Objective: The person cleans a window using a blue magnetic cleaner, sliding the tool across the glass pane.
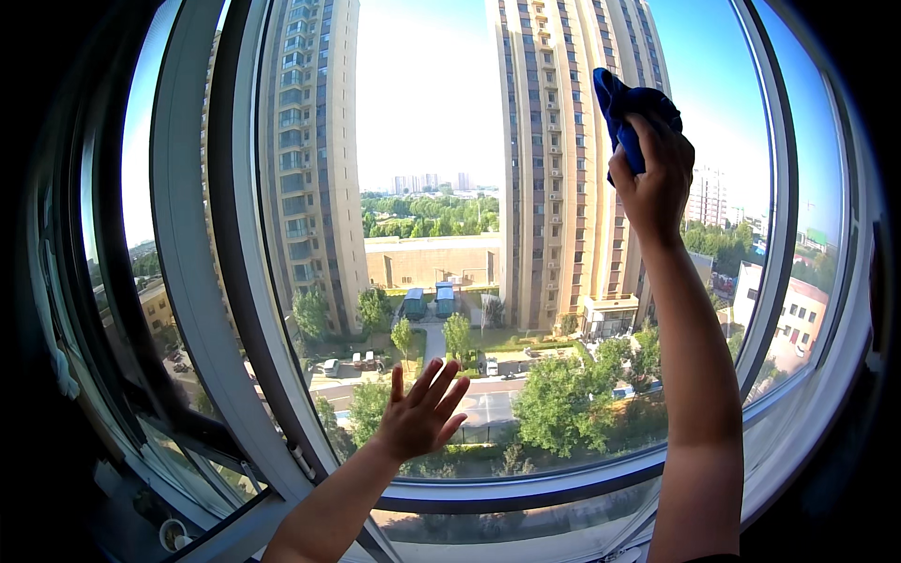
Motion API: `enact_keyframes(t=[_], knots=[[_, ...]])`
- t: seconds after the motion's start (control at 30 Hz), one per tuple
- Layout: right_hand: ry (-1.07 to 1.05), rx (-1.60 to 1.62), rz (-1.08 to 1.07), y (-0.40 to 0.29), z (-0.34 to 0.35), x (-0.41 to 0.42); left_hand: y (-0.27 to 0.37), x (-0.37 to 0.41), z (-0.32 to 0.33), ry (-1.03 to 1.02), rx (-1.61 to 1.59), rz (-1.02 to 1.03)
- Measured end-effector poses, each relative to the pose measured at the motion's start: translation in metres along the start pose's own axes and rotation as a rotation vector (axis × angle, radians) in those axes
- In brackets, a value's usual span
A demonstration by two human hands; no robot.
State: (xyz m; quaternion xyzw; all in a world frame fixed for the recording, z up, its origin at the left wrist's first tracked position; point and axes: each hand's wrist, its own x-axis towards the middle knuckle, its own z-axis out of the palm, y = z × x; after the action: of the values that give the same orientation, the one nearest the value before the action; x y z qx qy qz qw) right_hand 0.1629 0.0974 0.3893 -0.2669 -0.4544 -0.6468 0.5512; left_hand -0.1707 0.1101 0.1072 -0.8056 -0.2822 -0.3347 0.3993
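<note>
High on the right of the window pane (436, 169), my right hand (658, 165) grips a bunched dark blue cloth (644, 105). The cloth appears pressed to the glass, though a small gap cannot be ruled out. My left hand (420, 415) is lower and left of centre, its fingers spread and nothing in it. Its palm faces the pane; whether it touches the glass cannot be told. Around the pane runs a pale window frame (528, 487) with a dark seal.
Left of the pane stands a thick window mullion (186, 232), with a hinge (301, 461) near its foot. Beyond it are more window sections and a small white pot (172, 535) at lower left. Tall buildings (584, 211), trees (566, 405) and a road show outside, far below.
</note>
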Motion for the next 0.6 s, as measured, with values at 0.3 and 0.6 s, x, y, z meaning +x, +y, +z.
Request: enact_keyframes(t=[0.3, 0.6], knots=[[-0.295, 0.389, -0.436, -0.128, -0.087, -0.16, -0.001, -0.004, 0.017, 0.077, 0.02, -0.03], [-0.204, 0.436, -0.466, -0.069, -0.014, -0.061, -0.024, 0.049, -0.025, 0.069, 0.069, 0.105]])
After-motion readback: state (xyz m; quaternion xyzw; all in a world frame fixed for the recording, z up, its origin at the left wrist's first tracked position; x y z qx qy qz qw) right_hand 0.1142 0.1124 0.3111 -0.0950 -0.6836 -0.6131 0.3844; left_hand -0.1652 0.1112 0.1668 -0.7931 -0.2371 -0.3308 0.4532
